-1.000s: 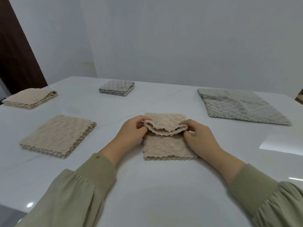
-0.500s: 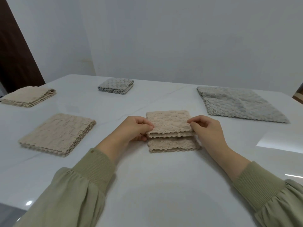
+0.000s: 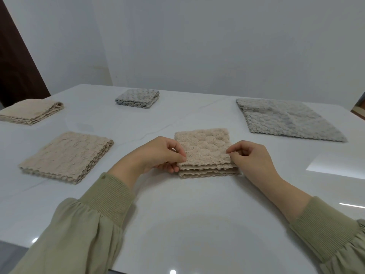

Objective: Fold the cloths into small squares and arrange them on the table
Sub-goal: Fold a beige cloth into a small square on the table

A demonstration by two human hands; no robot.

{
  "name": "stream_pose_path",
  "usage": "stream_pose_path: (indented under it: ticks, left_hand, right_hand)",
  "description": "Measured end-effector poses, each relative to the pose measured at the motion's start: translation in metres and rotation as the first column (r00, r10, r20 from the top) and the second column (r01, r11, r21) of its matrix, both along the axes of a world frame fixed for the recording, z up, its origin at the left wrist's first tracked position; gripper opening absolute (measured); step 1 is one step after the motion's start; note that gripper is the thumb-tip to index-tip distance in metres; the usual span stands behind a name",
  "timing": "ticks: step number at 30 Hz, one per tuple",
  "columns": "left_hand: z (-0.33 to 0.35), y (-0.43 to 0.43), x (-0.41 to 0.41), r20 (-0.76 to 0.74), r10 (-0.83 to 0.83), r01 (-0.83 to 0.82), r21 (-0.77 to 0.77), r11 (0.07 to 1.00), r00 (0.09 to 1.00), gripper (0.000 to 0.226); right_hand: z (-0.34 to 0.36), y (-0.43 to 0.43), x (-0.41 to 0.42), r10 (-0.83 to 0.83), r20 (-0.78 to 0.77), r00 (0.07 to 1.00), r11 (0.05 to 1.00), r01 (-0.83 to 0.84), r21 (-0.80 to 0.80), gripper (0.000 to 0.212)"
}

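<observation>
A beige textured cloth (image 3: 204,147) lies folded into a small square at the middle of the white table (image 3: 187,214). My left hand (image 3: 158,155) pinches the near left corner of its top layer. At the near right corner, my right hand (image 3: 250,157) pinches the same layer. The top layer's edge sits almost flush over the layers below. Two folded beige cloths lie to the left, a near one (image 3: 67,157) and a far one (image 3: 29,111). A small folded grey cloth (image 3: 138,97) rests at the back.
A larger grey cloth (image 3: 286,119) lies flat at the back right. A dark brown door (image 3: 17,62) stands at the far left, and a plain white wall (image 3: 197,36) runs behind the table. The table's near edge (image 3: 59,260) is at the bottom left.
Both hands drew the cloth's top half down towards me over the bottom half, closing the fold. The cloth went from half raised to a flat small square.
</observation>
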State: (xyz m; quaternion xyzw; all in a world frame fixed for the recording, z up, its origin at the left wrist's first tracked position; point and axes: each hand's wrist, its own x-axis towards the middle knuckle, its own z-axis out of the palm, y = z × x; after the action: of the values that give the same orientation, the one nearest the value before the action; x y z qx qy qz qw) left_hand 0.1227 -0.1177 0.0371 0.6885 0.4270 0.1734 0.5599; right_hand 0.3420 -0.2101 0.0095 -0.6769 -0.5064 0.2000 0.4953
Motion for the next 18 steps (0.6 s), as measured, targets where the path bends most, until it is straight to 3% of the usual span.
stream_pose_path:
  ticks: [8, 10, 11, 13, 15, 16, 18]
  left_hand:
    - [-0.002, -0.003, 0.004, -0.193, -0.006, 0.045, 0.199, 0.979, 0.981, 0.005]
    - [-0.003, -0.003, 0.007, -0.171, 0.068, -0.006, 0.338, 0.941, 0.983, 0.013]
    - [-0.004, -0.003, 0.010, -0.120, 0.138, -0.070, 0.454, 0.888, 0.983, 0.017]
    - [-0.009, -0.004, 0.016, 0.011, 0.254, -0.185, 0.715, 0.674, 0.967, 0.020]
    - [-0.013, -0.002, 0.024, -0.021, 0.206, -0.076, 0.889, 0.451, 0.978, 0.027]
    - [-0.018, 0.001, 0.028, -0.110, 0.160, 0.038, 0.916, 0.399, 0.981, 0.037]
    - [-0.024, 0.004, 0.034, -0.318, 0.107, 0.245, 0.869, 0.430, 0.942, 0.059]
  right_hand:
    - [-0.002, 0.000, 0.001, 0.035, 0.395, 0.918, 0.997, -0.003, -0.082, 0.016]
    - [0.000, -0.001, 0.001, 0.047, 0.424, 0.904, 0.996, -0.012, -0.084, 0.015]
    - [0.000, -0.001, 0.001, 0.049, 0.430, 0.901, 0.996, -0.014, -0.084, 0.015]
    - [0.002, -0.002, 0.001, 0.049, 0.439, 0.897, 0.997, -0.014, -0.082, 0.016]
    - [0.003, -0.002, 0.001, 0.054, 0.442, 0.896, 0.996, -0.018, -0.085, 0.017]
    - [0.003, -0.003, 0.001, 0.063, 0.442, 0.895, 0.996, -0.025, -0.091, 0.018]
    - [0.003, -0.003, 0.002, 0.090, 0.436, 0.895, 0.993, -0.046, -0.109, 0.018]
